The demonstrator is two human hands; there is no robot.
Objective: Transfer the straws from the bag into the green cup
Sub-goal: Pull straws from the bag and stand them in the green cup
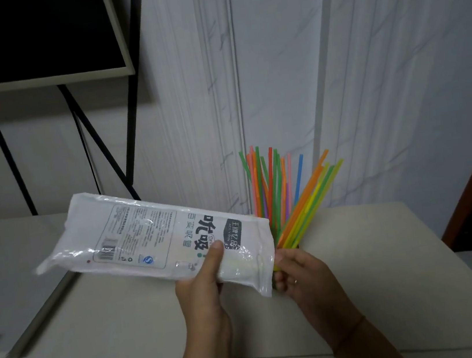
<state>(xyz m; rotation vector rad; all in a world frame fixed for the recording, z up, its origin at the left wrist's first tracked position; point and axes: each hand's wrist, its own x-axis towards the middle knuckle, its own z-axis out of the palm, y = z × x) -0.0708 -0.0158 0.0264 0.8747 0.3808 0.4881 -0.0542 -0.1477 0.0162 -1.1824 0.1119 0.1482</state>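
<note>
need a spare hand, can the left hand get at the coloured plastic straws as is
Probably not: the left hand grips the white printed plastic bag, which lies between it and the coloured plastic straws; the right hand seems to hold those.

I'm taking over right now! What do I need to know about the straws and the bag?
Left grip: holds the bag near its mouth, thumb on top.
Right grip: curled round the lower ends of a slanted bunch of straws at the bag's mouth.
Upright straws stand behind the bag; the green cup is hidden, so whether they sit in it is unclear.
Left: pull the bunch free, stand it in the cup, check the bag for leftovers.
</note>
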